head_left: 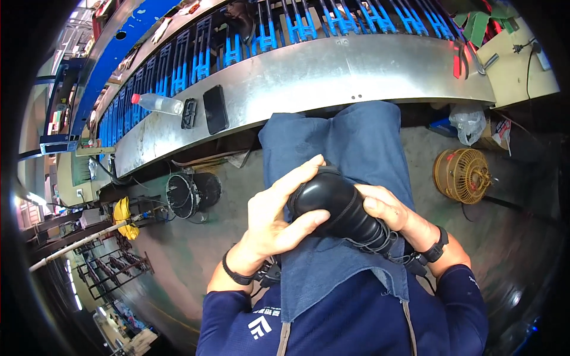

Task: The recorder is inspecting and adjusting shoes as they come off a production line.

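Note:
A shiny black lace-up shoe (331,199) is held above my lap, its rounded toe pointing to the upper left and its laces toward my right wrist. My left hand (272,209) is closed round the toe end, thumb on the near side and fingers along the far side. My right hand (389,209) grips the shoe farther back, its thumb lying along the upper. The sole and most of the heel part are hidden. Under the shoe a blue apron (332,139) covers my legs.
A metal bench (285,71) runs across ahead, with blue-black racks (267,41) behind it. On it lie a phone (215,110), a clear bottle (157,104) and a red-handled tool (457,61). A yellow fan (462,175) stands right, a dark bucket (181,196) left.

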{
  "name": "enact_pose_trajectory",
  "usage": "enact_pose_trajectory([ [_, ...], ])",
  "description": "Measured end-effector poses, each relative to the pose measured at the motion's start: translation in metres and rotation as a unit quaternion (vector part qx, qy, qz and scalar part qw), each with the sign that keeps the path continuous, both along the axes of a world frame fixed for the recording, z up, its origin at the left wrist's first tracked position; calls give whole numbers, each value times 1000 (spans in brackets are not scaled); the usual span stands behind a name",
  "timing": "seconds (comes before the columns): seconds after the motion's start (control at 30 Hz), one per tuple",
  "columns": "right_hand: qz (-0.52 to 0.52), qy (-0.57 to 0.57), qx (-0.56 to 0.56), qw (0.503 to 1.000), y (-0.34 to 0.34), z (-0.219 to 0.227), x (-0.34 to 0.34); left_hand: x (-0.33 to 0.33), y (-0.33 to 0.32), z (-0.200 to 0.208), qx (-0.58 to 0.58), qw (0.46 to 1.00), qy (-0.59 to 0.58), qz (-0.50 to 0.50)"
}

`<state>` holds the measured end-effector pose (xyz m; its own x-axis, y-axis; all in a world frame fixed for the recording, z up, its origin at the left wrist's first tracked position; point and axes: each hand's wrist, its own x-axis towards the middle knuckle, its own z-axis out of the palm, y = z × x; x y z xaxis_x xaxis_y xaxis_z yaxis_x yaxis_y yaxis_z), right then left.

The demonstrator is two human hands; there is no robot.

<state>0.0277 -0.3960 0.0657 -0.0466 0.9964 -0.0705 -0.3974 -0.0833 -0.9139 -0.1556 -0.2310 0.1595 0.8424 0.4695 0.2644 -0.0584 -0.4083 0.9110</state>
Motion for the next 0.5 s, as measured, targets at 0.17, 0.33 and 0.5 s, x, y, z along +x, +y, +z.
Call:
enact_pose_trajectory([
  [0.17, 2, 26, -18, 999, -1, -1, -3, 3, -8, -19, 6, 999, -34, 7],
  [0.33, -9, 37, -22, 999, -2, 0, -1, 12, -12, -23, 32, 997, -39, 65],
  [0.5, -29, 75, -12, 997, -5, 7, 8, 25, -17, -16, 45, 998, -4, 48],
])
